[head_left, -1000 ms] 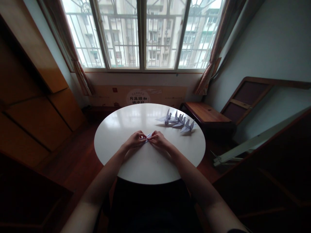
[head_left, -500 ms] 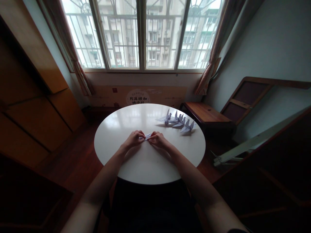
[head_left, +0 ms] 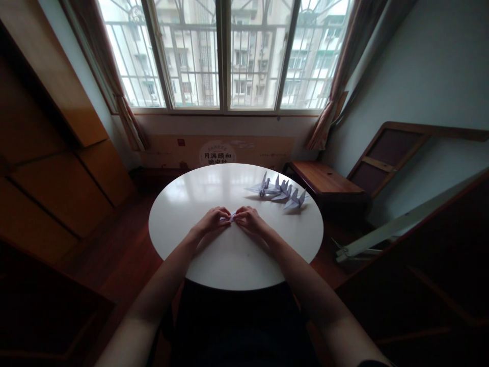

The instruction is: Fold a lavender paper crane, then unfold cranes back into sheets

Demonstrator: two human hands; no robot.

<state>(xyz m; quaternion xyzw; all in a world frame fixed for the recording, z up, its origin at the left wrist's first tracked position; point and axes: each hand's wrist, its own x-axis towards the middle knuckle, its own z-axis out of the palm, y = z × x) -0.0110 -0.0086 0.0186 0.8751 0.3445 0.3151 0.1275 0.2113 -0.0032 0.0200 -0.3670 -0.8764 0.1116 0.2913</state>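
While we work over the white table [head_left: 236, 265], our left hand [head_left: 214, 220] and right hand [head_left: 248, 219] pinch a small piece of paper [head_left: 232, 217] between them, fingertips nearly closed on either side. It lies near the middle of the tabletop, mostly hidden by our fingers, so we cannot tell its exact shape. To handle it well, we should line up the edges before pressing, pinch lightly and crease evenly, without tugging. The folded paper birds [head_left: 294, 201] stand beyond our right hand, well apart from our fingers.
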